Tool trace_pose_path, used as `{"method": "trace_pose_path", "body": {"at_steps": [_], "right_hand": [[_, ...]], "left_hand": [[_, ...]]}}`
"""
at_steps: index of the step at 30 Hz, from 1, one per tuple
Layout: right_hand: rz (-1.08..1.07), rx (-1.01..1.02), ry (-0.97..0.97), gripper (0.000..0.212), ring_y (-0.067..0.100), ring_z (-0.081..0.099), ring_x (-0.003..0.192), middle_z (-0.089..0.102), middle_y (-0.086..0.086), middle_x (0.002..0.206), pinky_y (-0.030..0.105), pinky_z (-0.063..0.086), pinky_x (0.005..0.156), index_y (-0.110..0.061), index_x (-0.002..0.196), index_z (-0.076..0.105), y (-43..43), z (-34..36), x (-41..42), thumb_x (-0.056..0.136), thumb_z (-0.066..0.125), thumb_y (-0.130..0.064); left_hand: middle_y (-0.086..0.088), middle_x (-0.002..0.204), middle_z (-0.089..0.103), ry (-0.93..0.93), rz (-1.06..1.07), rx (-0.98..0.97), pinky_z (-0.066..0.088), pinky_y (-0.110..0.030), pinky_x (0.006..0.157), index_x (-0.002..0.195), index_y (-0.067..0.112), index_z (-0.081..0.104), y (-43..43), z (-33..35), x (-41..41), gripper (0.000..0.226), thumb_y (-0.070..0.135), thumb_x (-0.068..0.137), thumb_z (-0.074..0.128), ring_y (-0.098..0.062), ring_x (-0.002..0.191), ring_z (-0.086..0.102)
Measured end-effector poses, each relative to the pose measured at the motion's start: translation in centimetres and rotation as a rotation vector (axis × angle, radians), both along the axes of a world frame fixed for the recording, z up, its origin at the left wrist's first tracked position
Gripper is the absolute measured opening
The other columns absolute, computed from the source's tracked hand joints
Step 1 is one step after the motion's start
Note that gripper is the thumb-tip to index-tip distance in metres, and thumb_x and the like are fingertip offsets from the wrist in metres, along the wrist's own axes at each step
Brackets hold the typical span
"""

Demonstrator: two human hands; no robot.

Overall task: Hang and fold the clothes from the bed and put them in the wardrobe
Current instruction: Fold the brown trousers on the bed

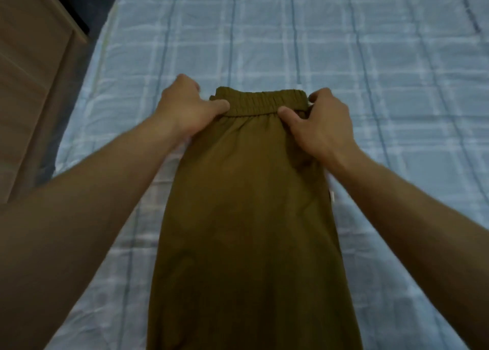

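Pinching the olive trousers (248, 204) at the waistband w/ left hand (185, 109) & right hand (321, 122) on the bed (397, 58), uneven pull prob skews the fold.

The bed (370, 58) wears a pale blue checked sheet (264, 32), lightly creased. A pair of olive-brown trousers (246, 204) lies flat on it. Its elastic waistband (260, 101) is pinched between the fingers of the left hand (185, 106) and the right hand (322, 119), and the legs run back from them. Bare sheet spreads beyond the fingertips and to either side.
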State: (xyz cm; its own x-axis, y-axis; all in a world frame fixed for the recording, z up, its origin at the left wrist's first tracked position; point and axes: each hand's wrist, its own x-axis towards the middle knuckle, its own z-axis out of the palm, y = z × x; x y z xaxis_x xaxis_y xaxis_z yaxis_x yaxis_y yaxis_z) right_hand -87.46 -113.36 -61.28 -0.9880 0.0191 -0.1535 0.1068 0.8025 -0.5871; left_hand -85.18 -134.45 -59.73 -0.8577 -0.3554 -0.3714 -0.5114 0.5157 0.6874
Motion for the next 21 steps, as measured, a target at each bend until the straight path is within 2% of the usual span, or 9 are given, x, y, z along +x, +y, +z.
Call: {"method": "trace_pose_path", "body": {"at_steps": [2,4,7,9,11,16,20,21], "right_hand": [[-0.072,-0.126,-0.206,0.057,0.015,0.062,0.077,0.065,0.004,0.096,0.027,0.053,0.062,-0.007,0.106,0.06,0.1,0.8,-1.7,0.077,0.077,-0.053],[-0.138,-0.324,-0.308,0.059,0.017,0.068,0.079,0.069,0.005,0.094,0.031,0.058,0.064,-0.007,0.102,0.063,0.4,1.1,-2.1,0.071,0.082,-0.054],[-0.146,-0.437,-0.349,0.045,0.013,0.07,0.077,0.071,0.002,0.09,0.023,0.054,0.056,-0.011,0.095,0.066,0.7,0.5,-2.0,0.074,0.083,-0.047],[-0.159,-0.49,-0.378,0.031,0.014,0.071,0.076,0.073,0.002,0.088,0.025,0.057,0.06,-0.013,0.092,0.068,0.5,0.4,-1.8,0.076,0.084,-0.035],[-0.19,-0.552,-0.389,0.027,0.016,0.073,0.079,0.074,0.003,0.09,0.03,0.061,0.068,-0.012,0.096,0.071,0.1,0.4,-1.5,0.078,0.083,-0.028],[-0.108,-0.549,-0.211,0.025,0.015,0.071,0.088,0.073,0.0,0.096,0.038,0.06,0.084,-0.016,0.105,0.07,0.2,0.7,1.5,0.083,0.078,-0.024],[0.019,-0.469,-0.016,0.041,0.019,0.071,0.09,0.073,0.003,0.097,0.045,0.059,0.083,-0.021,0.102,0.07,1.6,3.5,3.9,0.066,0.074,-0.04],[0.034,-0.466,0.024,0.041,0.02,0.071,0.09,0.072,0.005,0.097,0.046,0.059,0.082,-0.019,0.102,0.07,2.0,4.7,4.5,0.067,0.074,-0.039]], "left_hand": [[-0.006,0.106,0.068,-0.13,0.006,0.12,0.056,-0.032,0.069,0.114,0.007,0.063,-0.1,0.3,-0.7,0.054,0.033,0.073,0.087,-0.016,0.088,0.067],[-0.008,0.1,0.072,-0.174,0.029,0.221,0.056,-0.027,0.063,0.11,0.007,0.066,0.1,0.3,-0.6,0.051,0.03,0.071,0.088,-0.015,0.082,0.07],[-0.007,0.096,0.076,-0.196,0.077,0.398,0.06,-0.034,0.074,0.109,0.009,0.068,0.3,0.1,-0.5,0.057,0.039,0.066,0.09,-0.018,0.083,0.075],[-0.009,0.095,0.076,-0.199,0.121,0.44,0.061,-0.041,0.077,0.112,0.008,0.068,0.5,0.1,-0.7,0.051,0.032,0.072,0.088,-0.022,0.081,0.075],[-0.01,0.096,0.075,-0.174,0.153,0.429,0.062,-0.04,0.071,0.112,0.01,0.067,1.0,0.1,-0.3,0.038,0.022,0.079,0.083,-0.022,0.079,0.075],[-0.002,0.101,0.074,0.003,0.183,0.408,0.061,-0.032,0.075,0.112,0.018,0.069,1.9,0.0,2.4,0.032,0.015,0.082,0.08,-0.016,0.086,0.073],[0.001,0.103,0.073,0.166,0.158,0.282,0.061,-0.035,0.082,0.112,0.021,0.071,2.1,2.6,4.3,0.046,0.021,0.069,0.086,-0.015,0.091,0.071],[0.002,0.104,0.072,0.202,0.134,0.25,0.06,-0.035,0.084,0.111,0.022,0.07,2.0,3.6,4.9,0.046,0.024,0.067,0.086,-0.014,0.093,0.071]]}}
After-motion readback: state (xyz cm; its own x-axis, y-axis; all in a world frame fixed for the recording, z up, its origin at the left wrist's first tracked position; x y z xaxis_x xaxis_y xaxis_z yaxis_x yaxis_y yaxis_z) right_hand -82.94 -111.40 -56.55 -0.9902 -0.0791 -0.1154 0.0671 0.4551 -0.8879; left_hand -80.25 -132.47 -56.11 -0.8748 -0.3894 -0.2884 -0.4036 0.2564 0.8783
